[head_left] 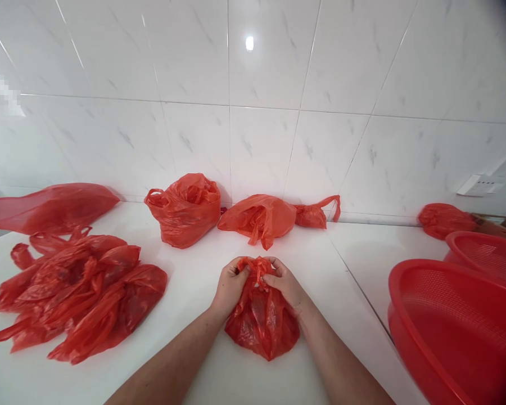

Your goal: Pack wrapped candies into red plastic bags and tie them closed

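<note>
A red plastic bag rests on the white table in front of me, its lower part bulging with contents I cannot make out. My left hand pinches the gathered top of this bag on its left side. On the other side, my right hand grips the same top, thumb and fingers closed on the plastic. The bunched handles between my hands look twisted or knotted; which of these I cannot tell.
A heap of red bags lies to the left. Along the tiled wall are a standing red bag, a flatter one and a small one. Red plastic baskets stand at the right, near a wall socket.
</note>
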Action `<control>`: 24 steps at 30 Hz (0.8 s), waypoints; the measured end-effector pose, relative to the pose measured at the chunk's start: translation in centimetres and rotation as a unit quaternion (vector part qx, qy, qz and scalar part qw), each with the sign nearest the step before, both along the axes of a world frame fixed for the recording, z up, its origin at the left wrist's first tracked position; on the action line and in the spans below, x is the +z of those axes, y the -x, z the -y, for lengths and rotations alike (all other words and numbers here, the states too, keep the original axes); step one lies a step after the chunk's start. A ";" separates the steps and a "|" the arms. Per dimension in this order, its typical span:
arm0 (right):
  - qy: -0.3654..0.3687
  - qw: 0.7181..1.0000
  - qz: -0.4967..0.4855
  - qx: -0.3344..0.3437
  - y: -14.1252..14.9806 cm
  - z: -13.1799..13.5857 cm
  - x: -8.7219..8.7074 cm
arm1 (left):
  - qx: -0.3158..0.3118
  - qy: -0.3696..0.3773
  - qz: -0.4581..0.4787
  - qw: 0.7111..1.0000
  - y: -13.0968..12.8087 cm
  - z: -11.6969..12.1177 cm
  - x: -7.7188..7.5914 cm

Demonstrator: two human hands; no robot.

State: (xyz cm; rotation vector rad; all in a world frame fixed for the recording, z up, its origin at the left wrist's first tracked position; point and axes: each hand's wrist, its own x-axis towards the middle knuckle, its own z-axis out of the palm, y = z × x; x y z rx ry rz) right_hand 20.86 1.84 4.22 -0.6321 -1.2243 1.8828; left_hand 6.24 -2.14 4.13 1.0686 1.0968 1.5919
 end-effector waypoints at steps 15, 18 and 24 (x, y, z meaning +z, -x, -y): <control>-0.177 0.930 0.222 -0.234 -0.2 -1.0 -1.2 | -0.018 -0.038 -0.071 0.997 -1.6 1.4 0.9; -0.086 0.973 0.133 -0.167 -0.7 -1.5 -1.0 | 0.008 -0.066 -0.137 0.988 -1.2 1.3 0.7; 0.046 0.991 -0.095 -0.081 -3.1 -2.3 0.1 | 0.083 -0.138 -0.239 0.957 -0.3 1.0 0.7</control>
